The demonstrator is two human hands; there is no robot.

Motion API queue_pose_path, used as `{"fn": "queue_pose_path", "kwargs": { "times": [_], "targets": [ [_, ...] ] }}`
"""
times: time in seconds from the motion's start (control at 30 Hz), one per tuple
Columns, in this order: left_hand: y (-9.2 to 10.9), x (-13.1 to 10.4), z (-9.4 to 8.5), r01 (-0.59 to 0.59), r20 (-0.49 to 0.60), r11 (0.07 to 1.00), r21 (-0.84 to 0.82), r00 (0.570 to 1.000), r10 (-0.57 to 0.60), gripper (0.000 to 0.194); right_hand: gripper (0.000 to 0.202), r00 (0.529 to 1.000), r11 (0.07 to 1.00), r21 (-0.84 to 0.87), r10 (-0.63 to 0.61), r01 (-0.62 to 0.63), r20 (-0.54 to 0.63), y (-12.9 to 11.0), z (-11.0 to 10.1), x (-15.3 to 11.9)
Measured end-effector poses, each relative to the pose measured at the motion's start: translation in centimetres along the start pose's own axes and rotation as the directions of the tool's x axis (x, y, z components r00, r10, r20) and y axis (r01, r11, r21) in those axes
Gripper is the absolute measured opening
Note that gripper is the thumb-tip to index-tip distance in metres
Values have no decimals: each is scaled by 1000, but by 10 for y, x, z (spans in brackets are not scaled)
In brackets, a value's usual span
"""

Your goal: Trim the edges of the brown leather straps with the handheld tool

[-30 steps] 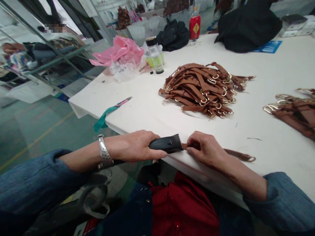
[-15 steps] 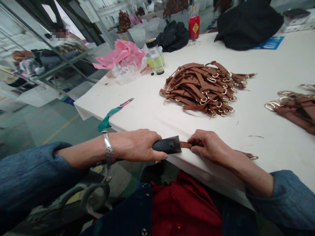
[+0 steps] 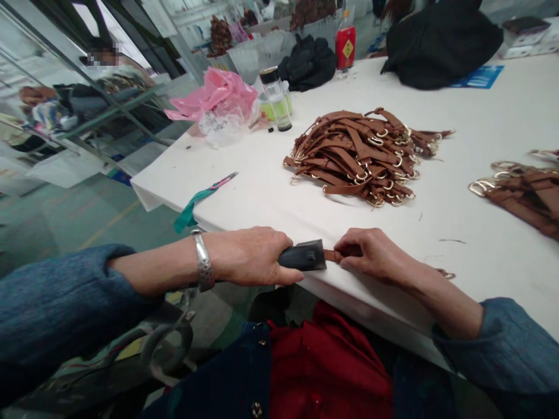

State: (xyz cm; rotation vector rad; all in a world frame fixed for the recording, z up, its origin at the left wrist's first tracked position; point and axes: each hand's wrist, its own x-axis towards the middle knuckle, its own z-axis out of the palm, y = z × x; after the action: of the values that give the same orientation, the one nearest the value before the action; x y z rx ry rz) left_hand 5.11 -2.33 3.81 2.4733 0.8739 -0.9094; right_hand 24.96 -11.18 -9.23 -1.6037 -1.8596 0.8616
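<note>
My left hand [image 3: 248,256] is wrapped over a black handheld tool [image 3: 308,255] with a flared flat end, just above the table's front edge. What kind of tool it is I cannot make out. Opposite that end, my right hand [image 3: 371,253] pinches a narrow brown leather strap [image 3: 332,255]. The strap's near end sits right at the tool's mouth; whether they touch is unclear. Beyond both hands lies a heap of brown leather straps [image 3: 349,154] with gold metal rings. Part of another strap [image 3: 446,273] shows behind my right wrist.
Thread snips [image 3: 225,181] with teal cloth lie at the table's [image 3: 262,192] left edge. More ringed straps [image 3: 524,195] rest at right. Farther back are a pink plastic bag [image 3: 218,93], a clear bottle [image 3: 278,105], a red bottle [image 3: 345,46] and black cloth [image 3: 441,46]. A person sits far left.
My left hand and the black tool have shifted slightly right, closer to my right hand. Less of the brown strap shows between them.
</note>
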Motion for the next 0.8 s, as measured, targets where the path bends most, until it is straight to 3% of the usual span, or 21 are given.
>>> {"fn": "queue_pose_path", "kwargs": {
  "times": [0.2, 0.4, 0.5, 0.63, 0.8],
  "targets": [
    [6, 12, 2, -48, -48, 998, -34, 998, 46, 49, 16, 1000, 1000, 17, 11, -11, -5, 0, -3, 1],
    [-29, 4, -2, 140, 2, 960, -244, 990, -144, 58, 20, 999, 999, 38, 36, -36, 15, 1, -2, -1],
    [-38, -3, -3, 120, -36, 968, -222, 991, -131, 57, 21, 999, 998, 44, 36, -37, 21, 1, -1, -1],
    [-28, -8, 1, 7, -72, 996, -91, 997, -13, 48, 16, 1000, 999, 39, 19, -19, 10, -2, -1, -2],
    [-3, 4, 5, -32, -52, 999, -44, 998, 30, 48, 14, 1000, 998, 54, 28, -29, 10, -5, -4, -2]
  ]
}}
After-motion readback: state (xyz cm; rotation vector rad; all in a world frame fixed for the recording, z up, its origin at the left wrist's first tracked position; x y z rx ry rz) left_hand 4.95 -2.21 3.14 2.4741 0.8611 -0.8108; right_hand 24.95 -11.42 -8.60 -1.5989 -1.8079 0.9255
